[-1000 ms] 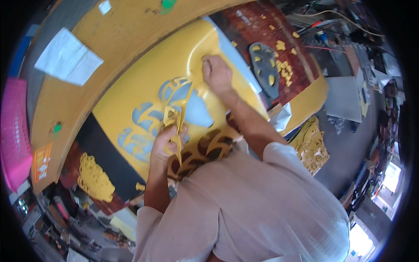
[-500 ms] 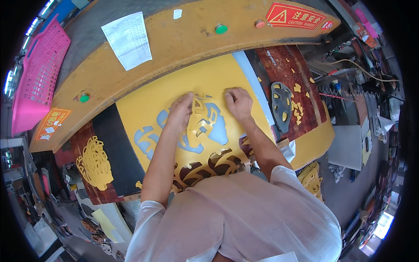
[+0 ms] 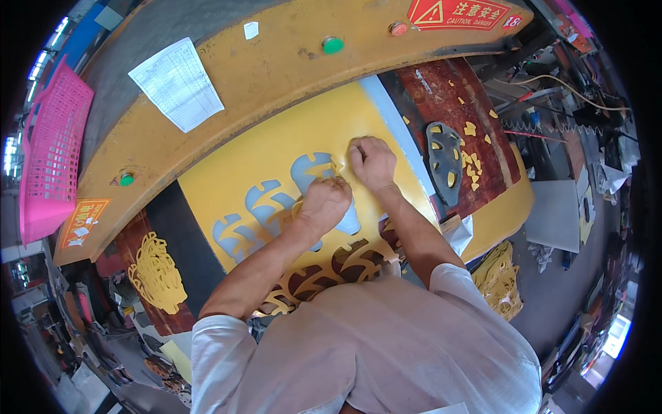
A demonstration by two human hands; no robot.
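Observation:
A yellow sheet (image 3: 255, 145) lies in front of me, with several shaped openings showing pale blue beneath. Over the right-hand opening, my left hand (image 3: 325, 205) is closed with its fingers curled down. Bits of a yellow cut-out piece (image 3: 339, 166) show at its fingertips; the rest is hidden by the hand. Close by on the right, my right hand (image 3: 373, 163) rests on the sheet with curled fingers, and whatever they may pinch is hidden. Along the sheet's near edge, dark red shows through more openings (image 3: 352, 261).
A yellow machine beam (image 3: 276, 58) with green buttons arches across the far side. To the right, a dark cutting die (image 3: 445, 162) lies among yellow scraps (image 3: 472, 165). A pile of yellow cut pieces (image 3: 157, 276) sits at left. A pink basket (image 3: 58, 152) stands far left.
My left hand has moved right and nearer to me, across the cut area, uncovering the middle opening. The lifted yellow piece is now mostly hidden under it. My right hand has barely moved.

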